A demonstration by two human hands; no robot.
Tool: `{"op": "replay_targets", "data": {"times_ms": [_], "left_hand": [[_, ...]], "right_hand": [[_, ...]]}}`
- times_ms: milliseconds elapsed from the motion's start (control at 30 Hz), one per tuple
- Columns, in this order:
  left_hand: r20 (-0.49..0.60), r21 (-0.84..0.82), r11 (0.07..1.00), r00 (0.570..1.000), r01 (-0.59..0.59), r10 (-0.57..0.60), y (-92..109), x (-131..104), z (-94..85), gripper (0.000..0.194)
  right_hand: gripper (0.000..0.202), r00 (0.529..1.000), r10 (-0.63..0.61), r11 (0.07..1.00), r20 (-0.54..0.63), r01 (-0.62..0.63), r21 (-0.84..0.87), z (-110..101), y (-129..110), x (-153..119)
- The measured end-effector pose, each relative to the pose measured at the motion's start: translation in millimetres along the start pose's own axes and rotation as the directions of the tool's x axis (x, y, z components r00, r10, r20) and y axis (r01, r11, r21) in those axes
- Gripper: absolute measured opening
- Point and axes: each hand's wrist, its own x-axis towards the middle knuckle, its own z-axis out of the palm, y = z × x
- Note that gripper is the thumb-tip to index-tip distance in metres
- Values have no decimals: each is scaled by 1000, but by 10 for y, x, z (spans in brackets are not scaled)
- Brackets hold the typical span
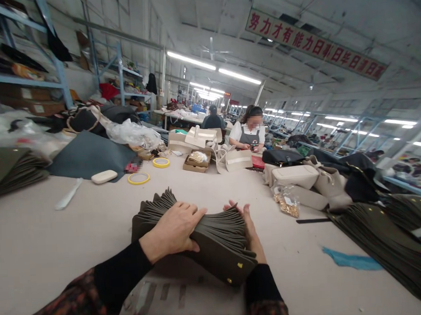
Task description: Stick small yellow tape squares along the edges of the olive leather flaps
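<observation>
A thick stack of dark olive leather panels (217, 232) bends between my hands above the near side of the table. Two small brass-coloured studs show on its front panel at the lower right. My left hand (173, 227) is wrapped over the top of the stack, thumb on the near face and fingers across the upper edges. Against the right end of the stack rests my right hand (251, 228), its fingers stretched upward and its palm along the panel edges. Part of that hand is hidden behind the stack.
More olive panel stacks lie at the right (381, 247) and far left (10, 170). Yellow tape rolls (138, 179), a white oval case (104, 176) and a box of brass fittings (197, 160) stand beyond. Beige bags (296, 176) are at right. A co-worker (249, 132) sits opposite.
</observation>
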Motion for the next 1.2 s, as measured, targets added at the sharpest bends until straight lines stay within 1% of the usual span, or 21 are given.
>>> {"op": "replay_targets", "data": {"times_ms": [67,100,167,233,300,400,500,567,667,767,833,867,933,967,1000,1067,1133,1200], "left_hand": [[-2,12,1000,1000,-6,6,3,0,8,92],[-2,14,1000,1000,-12,12,5,0,11,92],[-7,13,1000,1000,-24,24,4,-3,16,95],[-11,7,999,999,-43,43,-5,-9,20,97],[-11,7,998,998,-65,65,-24,-18,24,96],[-13,22,996,996,-85,85,-58,-32,27,92],[-26,30,995,995,-93,94,-84,-41,30,91],[-32,29,996,996,-88,89,-91,-44,32,91],[-30,30,997,997,-65,66,-85,-48,35,88],[-15,28,998,998,-52,53,-65,-46,32,87],[-4,25,999,999,-44,44,-49,-46,22,87],[1,25,999,999,-39,39,-42,-47,12,87],[15,26,999,999,-30,30,-31,-55,-16,87],[25,27,999,999,-28,27,-28,-60,-33,86],[34,29,999,999,-26,25,-26,-67,-51,86],[47,35,999,999,-22,21,-25,-76,-81,85],[46,37,999,999,-18,16,-25,-78,-94,86],[41,35,999,999,-15,14,-28,-72,-88,87]], "right_hand": [[68,996,77,995,49,-80,61,3,-17,-60],[67,996,83,992,43,-87,91,6,-27,-94],[67,999,48,994,-12,-46,101,28,-34,-145],[64,999,15,999,-44,-13,47,60,-15,-157],[61,998,7,1000,-58,-7,-2,73,16,-122],[62,997,5,1000,-82,-5,1,5,27,-42],[66,993,-28,999,-112,30,13,-144,-44,-59],[70,990,-95,995,-104,96,4,-244,-109,-181],[76,966,-246,969,-73,245,-29,-309,-124,-510],[73,930,-356,933,-91,349,-85,-217,24,-860],[68,925,-377,919,-53,367,-143,-104,148,-1002],[67,918,-395,907,-39,384,-171,-52,188,-1032],[71,886,-459,877,-67,439,-195,13,191,-1009],[74,867,-487,865,-104,463,-194,22,153,-965],[78,858,-493,865,-142,466,-187,18,94,-909],[83,870,-449,891,-203,418,-178,-11,-49,-795],[83,889,-396,915,-232,360,-182,-44,-164,-732],[79,875,-418,905,-242,380,-191,-65,-192,-761]]}}
